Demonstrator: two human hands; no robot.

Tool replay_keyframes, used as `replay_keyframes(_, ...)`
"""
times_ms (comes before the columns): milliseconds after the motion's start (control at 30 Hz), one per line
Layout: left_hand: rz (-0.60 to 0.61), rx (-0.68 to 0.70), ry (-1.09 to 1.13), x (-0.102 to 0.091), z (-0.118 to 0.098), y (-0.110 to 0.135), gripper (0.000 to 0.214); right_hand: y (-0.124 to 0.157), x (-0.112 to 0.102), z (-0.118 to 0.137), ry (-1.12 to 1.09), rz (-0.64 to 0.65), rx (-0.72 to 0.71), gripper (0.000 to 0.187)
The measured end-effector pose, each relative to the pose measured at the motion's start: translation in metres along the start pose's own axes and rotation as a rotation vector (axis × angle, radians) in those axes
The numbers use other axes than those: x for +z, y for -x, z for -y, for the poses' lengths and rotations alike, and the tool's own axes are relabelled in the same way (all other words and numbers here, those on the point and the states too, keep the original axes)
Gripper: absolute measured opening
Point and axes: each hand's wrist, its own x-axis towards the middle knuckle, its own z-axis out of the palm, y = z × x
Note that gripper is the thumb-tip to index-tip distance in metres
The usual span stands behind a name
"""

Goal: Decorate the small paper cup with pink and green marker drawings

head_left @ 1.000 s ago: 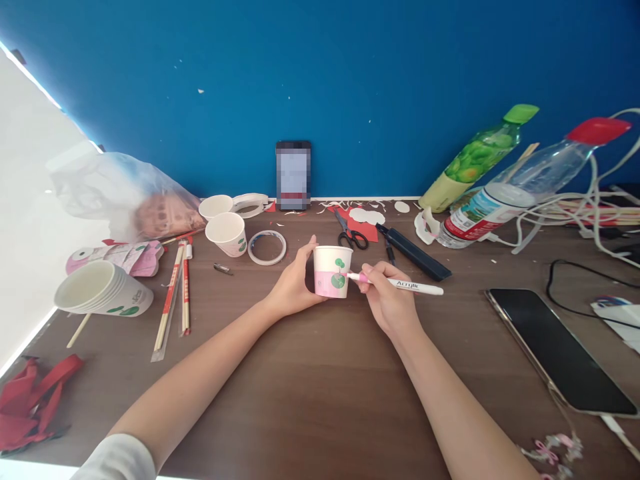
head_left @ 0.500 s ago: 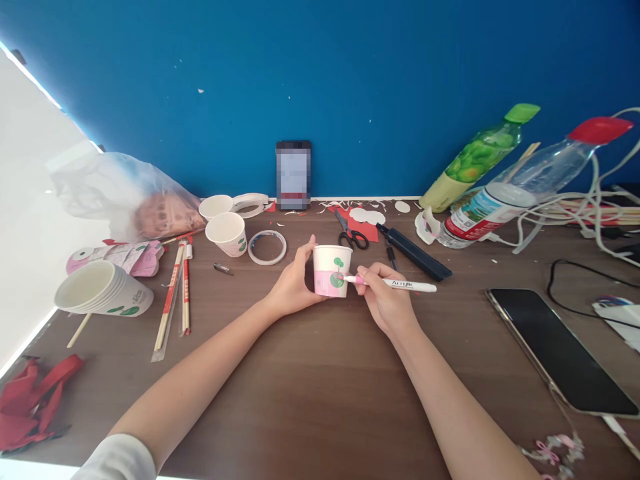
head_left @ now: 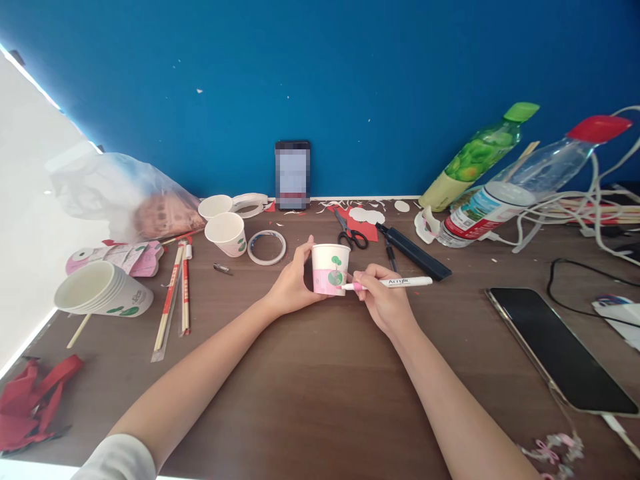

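My left hand (head_left: 295, 281) is wrapped around the left side of a white paper cup (head_left: 324, 257), holding it upright above the brown table. Pink colour covers the lower part of the cup, and a green leaf print shows on its front. In my right hand (head_left: 386, 300) is a white acrylic marker (head_left: 413, 282) with a pink tip end. The marker's tip meets the lower front of the cup, near the right edge of the pink area. Some of the left fingers are hidden behind the cup.
Behind the hands lie scissors (head_left: 354, 239), a tape roll (head_left: 267, 247) and a black cutter-like tool (head_left: 415, 252). Paper cups (head_left: 227, 233) and chopsticks (head_left: 170, 300) are at left. Bottles (head_left: 485, 210), cables and a phone (head_left: 560, 347) occupy the right. Another phone (head_left: 293, 175) leans against the blue wall.
The marker tip has moved down the cup's front, from the green leaf print to the lower pink area. My left hand keeps its hold on the cup.
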Motion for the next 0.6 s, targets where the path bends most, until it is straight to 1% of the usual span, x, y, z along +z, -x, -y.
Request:
replay_keyframes(167,-0.005,0.004,0.002,0.0003,0.0011,-0.0004,0.108,0.0019,0.0009,0.0007,0.022,0.029,0.014,0.039)
replay_keyframes(267,-0.004,-0.002,-0.006,0.0008,0.0013,-0.0006,0.110,0.0040,0.0014,0.0007,0.058,0.088,0.064,0.038)
replay_keyframes(333,0.000,-0.006,-0.014,0.0009,0.0011,-0.0005,0.110,0.0046,0.0014,0.0015,0.041,0.135,0.095,0.039)
replay_keyframes(400,0.005,0.000,-0.025,0.0006,0.0006,-0.0003,0.109,0.0044,0.0012,0.0033,-0.019,0.161,0.073,0.039)
replay_keyframes(467,0.008,0.019,-0.047,-0.0002,-0.0003,0.0000,0.108,0.0039,0.0013,0.0056,-0.076,0.158,0.040,0.040)
replay_keyframes(567,0.012,0.057,-0.094,-0.0012,-0.0008,0.0004,0.103,0.0034,0.0022,0.0079,-0.108,0.138,0.031,0.047)
replay_keyframes(600,0.011,0.071,-0.101,-0.0012,-0.0004,0.0005,0.100,0.0035,0.0025,0.0081,-0.111,0.127,0.029,0.046)
